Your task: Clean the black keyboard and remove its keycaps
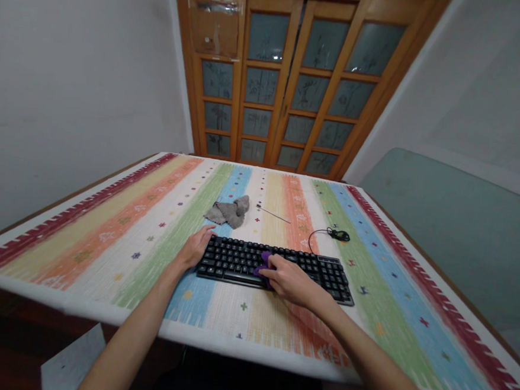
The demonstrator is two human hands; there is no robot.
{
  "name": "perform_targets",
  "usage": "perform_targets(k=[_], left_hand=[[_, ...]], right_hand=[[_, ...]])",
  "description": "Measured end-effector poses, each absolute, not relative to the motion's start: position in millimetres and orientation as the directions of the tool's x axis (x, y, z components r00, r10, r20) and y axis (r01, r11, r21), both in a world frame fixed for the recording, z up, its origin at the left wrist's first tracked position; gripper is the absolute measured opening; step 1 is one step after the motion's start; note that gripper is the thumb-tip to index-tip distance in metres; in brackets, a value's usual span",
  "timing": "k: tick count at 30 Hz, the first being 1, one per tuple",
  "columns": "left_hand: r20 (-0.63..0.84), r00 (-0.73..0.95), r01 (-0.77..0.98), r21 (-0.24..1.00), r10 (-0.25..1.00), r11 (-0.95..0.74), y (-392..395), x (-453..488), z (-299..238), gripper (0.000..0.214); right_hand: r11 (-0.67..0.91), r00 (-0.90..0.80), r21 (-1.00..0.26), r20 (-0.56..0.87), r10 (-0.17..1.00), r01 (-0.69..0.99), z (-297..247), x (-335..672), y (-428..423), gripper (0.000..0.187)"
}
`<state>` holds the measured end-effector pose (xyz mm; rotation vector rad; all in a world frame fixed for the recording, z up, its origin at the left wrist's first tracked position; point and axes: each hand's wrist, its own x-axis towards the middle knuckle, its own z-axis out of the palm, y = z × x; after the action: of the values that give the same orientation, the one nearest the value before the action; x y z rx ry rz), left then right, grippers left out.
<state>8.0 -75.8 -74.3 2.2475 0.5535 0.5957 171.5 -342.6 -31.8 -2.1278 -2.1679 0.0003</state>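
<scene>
A black keyboard [238,259] lies on the patterned tablecloth in front of me, tilted slightly, its right end nearer to me. My left hand [196,247] holds its left end at the far corner, fingertips at the edge. Pinched in my right hand [287,277] is a purple cloth [264,259], pressed onto the keys near the middle of the keyboard. Part of the cloth is hidden under the fingers. Beyond the keyboard lies a crumpled grey cloth [230,212], closest to my left hand.
A thin dark stick-like item [274,214] lies past the keyboard. The keyboard's bundled black cable [340,235] rests at the back right. The striped tablecloth [148,258] covers the table. Wooden doors with glass panes [261,85] stand behind it, walls on both sides.
</scene>
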Motion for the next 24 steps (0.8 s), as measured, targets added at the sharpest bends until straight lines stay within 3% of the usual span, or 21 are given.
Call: perform_targets(k=[16,24], left_hand=[[0.246,0.798,0.208,0.744,0.55,-0.635,-77,7,-74,0.06],[0.254,0.796,0.209,0.736,0.549,-0.644,-76,8,-76,0.06]], right_hand=[[-0.003,0.005,-0.133,0.016,1.0,0.991,-23,185,-353,0.031],[0.011,-0.006,-0.067,0.073,0.997,0.998,-35,181,-351,0.027]])
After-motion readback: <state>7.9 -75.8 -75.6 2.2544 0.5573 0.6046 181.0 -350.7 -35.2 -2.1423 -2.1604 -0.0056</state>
